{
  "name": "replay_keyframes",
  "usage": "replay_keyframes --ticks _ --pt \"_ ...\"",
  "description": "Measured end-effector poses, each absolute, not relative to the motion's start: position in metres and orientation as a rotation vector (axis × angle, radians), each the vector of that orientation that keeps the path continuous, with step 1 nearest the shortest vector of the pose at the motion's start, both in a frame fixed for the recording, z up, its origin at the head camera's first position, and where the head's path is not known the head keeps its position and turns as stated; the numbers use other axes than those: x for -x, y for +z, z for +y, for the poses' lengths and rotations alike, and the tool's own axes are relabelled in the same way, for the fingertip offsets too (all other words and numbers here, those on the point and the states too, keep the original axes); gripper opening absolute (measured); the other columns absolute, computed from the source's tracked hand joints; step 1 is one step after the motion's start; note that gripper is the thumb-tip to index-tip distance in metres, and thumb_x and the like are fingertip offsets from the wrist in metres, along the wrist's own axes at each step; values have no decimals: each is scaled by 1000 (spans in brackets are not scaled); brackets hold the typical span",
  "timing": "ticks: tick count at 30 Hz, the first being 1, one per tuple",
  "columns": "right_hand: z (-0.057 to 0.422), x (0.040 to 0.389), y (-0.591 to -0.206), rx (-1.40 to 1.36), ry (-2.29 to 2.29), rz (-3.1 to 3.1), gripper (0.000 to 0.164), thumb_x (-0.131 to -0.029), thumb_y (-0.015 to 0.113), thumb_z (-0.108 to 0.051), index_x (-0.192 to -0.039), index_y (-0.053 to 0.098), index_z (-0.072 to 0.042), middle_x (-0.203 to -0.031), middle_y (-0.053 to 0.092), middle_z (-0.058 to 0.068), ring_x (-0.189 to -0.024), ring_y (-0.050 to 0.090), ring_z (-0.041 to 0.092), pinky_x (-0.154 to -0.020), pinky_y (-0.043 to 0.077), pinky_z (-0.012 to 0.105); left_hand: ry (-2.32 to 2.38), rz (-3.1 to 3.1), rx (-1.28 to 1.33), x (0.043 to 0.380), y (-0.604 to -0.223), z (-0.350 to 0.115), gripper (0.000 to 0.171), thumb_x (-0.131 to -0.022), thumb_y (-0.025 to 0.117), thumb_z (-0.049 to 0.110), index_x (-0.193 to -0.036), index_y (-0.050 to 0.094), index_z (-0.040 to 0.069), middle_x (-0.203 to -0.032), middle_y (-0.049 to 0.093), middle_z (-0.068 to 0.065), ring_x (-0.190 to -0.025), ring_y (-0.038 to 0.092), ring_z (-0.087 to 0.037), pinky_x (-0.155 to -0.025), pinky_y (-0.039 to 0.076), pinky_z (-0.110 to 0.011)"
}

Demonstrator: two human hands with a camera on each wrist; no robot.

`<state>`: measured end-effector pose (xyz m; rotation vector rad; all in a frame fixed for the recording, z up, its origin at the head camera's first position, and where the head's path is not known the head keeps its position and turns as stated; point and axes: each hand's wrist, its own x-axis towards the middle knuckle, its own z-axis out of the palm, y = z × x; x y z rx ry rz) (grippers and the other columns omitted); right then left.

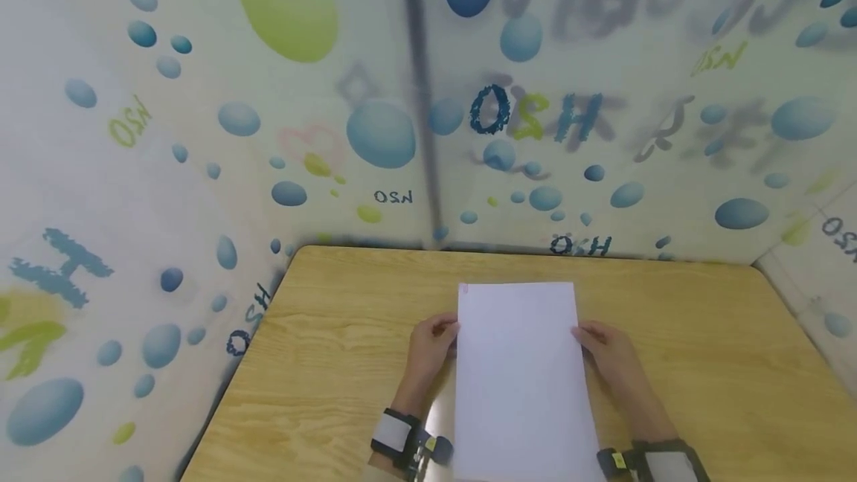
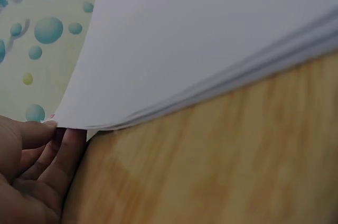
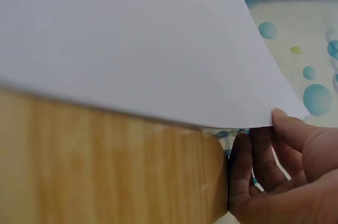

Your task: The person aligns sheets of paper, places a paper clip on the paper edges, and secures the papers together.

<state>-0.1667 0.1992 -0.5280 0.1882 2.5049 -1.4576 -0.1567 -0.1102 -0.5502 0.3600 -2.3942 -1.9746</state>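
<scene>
White paper sheets [image 1: 518, 378] lie lengthwise in front of me, with a small pink mark at the far left corner. My left hand [image 1: 430, 348] pinches their left edge, thumb on top and fingers beneath. On the opposite side my right hand [image 1: 608, 348] grips the right edge in the same way. Several layers fan slightly apart along the near side of the stack [image 2: 248, 68] in the left wrist view. From the right wrist, the paper [image 3: 158, 49] bows upward toward the thumb, and its far corner stands raised above the wooden tabletop.
The light wooden table [image 1: 321, 363] runs to patterned walls at the back and sides. The back wall [image 1: 321, 117] carries blue and green ovals and lettering. Each wrist wears a dark strap with a camera, the left strap [image 1: 395, 434] close beside the paper.
</scene>
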Motion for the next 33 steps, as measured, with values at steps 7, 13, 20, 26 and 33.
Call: replay_keyframes --ticks 7,13,20,26,33 --pt "191 171 -523 -187 -1402 2578 47 -100 55 -35 -128 57 2 -132 53 24 -122 48 39 -98 40 51 -1860 -2363 -357 165 -551 -108 15 -88 71 5 -103 73 5 -82 66 -3 -67 61 -15 -56 53 -28" --pt "190 173 -526 -245 -1355 2614 39 -99 57 -27 -125 59 3 -127 56 24 -118 51 39 -95 43 50 -1762 -2447 -354 170 -551 -104 14 -87 71 4 -100 73 5 -77 65 -2 -60 59 -13 -53 51 -26" --pt "192 175 -529 -218 -1317 2631 43 -99 58 -28 -127 58 4 -129 54 27 -122 47 43 -96 41 52 -1663 -2517 -348 171 -545 -105 13 -87 70 4 -101 72 4 -80 65 -2 -63 58 -13 -53 50 -26" --pt "197 174 -529 -223 -1281 2605 47 -101 53 -31 -131 54 4 -131 52 27 -123 46 44 -97 39 54 -1611 -2561 -280 171 -545 -113 18 -92 65 7 -108 69 2 -86 64 -4 -70 57 -14 -57 49 -27" --pt "216 170 -517 30 -968 2949 57 -104 40 -40 -140 41 5 -138 42 31 -126 37 51 -97 32 63 -1176 -2696 -23 165 -528 -138 28 -98 59 18 -122 62 5 -107 65 -11 -91 63 -25 -75 52 -39"
